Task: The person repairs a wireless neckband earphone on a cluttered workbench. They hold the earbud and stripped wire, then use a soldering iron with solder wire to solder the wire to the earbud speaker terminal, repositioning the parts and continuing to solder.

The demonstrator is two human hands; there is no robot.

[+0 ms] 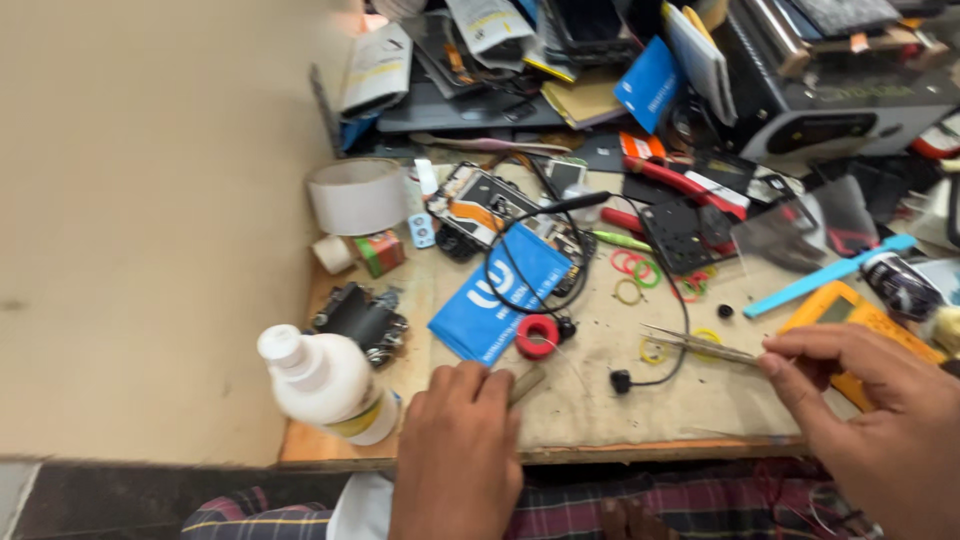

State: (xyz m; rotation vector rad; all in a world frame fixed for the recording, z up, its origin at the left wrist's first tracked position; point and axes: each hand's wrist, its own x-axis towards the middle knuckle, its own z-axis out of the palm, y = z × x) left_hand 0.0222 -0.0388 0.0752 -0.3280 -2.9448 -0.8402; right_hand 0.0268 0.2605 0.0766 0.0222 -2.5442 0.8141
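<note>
My right hand (880,420) pinches a pair of metal tweezers (700,345) whose tips point left over the worn mat. My left hand (460,450) rests at the front edge of the bench with fingers curled on a small flat brownish piece (527,382); what that piece is cannot be told. Just beyond the left hand lie a blue packet (500,295), a red ring (537,337) and a black cable (650,375) with a small plug. A white plastic bottle (325,385) stands to the left of that hand.
An opened phone (490,205) lies mid-bench, with a roll of tape (355,195), coloured rubber bands (640,272), a yellow multimeter (850,315), a light blue stick (830,275) and red-handled pliers (690,180). Boxes, papers and a black machine (840,110) crowd the back.
</note>
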